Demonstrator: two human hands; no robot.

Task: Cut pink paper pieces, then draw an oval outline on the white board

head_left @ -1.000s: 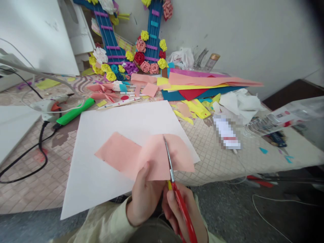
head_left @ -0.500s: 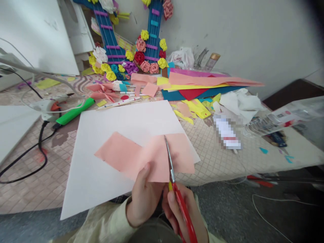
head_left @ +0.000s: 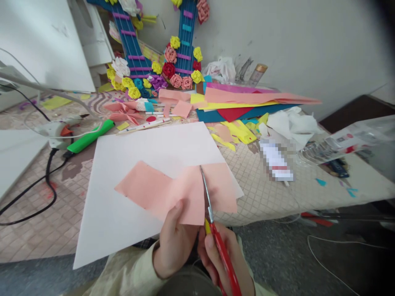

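Left hand (head_left: 174, 242) pinches the near edge of a pink paper piece (head_left: 173, 193), thumb on top, holding it up just above a large white sheet (head_left: 129, 164). Right hand (head_left: 224, 261) is clenched around the red handles of a pair of scissors (head_left: 212, 222). The blades point away from the person and lie across the pink paper, with the tip at its far edge. The blades look nearly closed. A cut line runs along them, and the part of the paper right of the blades sits slightly lower than the part to the left.

The pink paper lies over the near right part of the white sheet, at the near edge of the table (head_left: 277, 193), and its right end reaches past the sheet's right edge.

Far side, centre: a stack of coloured paper sheets (head_left: 247, 105) in pink, yellow, red and blue. Behind it, blue craft frames decorated with paper flowers (head_left: 173, 61) lean against the wall. Left: a green tool (head_left: 91, 135) beside a black cable (head_left: 46, 181). Right: crumpled white paper (head_left: 293, 123) and clear plastic packaging (head_left: 354, 139). Small yellow scraps (head_left: 237, 133) lie just right of the white sheet's far corner.
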